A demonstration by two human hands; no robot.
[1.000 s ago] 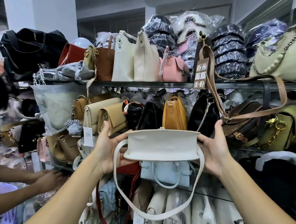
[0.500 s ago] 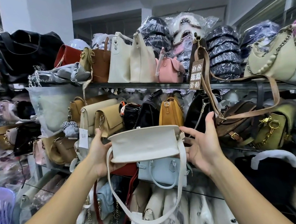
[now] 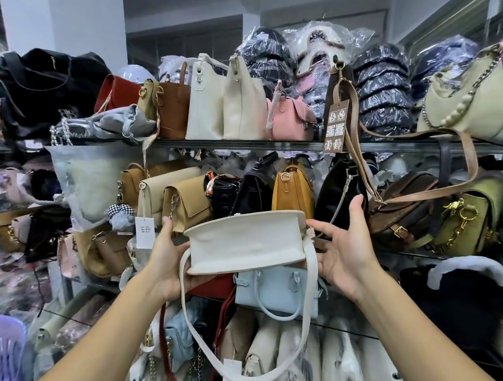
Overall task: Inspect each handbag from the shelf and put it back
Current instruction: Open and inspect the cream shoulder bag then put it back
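Note:
I hold a white handbag [image 3: 243,241] bottom side up in front of the middle shelf, level with the mustard bag [image 3: 290,189] and the black bags behind it. My left hand [image 3: 167,261] grips its left end, thumb on top. At the bag's right end my right hand [image 3: 342,242] has its palm turned inward and fingers spread, with only the fingertips against the bag. The bag's long white strap [image 3: 309,296] hangs in a loop below, and a paper tag [image 3: 231,375] dangles from it.
Glass shelves [image 3: 394,144] are packed with handbags: cream totes [image 3: 225,100] and a pink bag [image 3: 292,117] above, a light blue bag [image 3: 273,287] right under the white one. A brown strap [image 3: 361,154] hangs down at right. A purple basket [image 3: 0,356] sits low at left.
The white bag has moved closer to the middle shelf. My right hand has loosened from a full grip to spread fingers. Another person's arms at the left have left the view.

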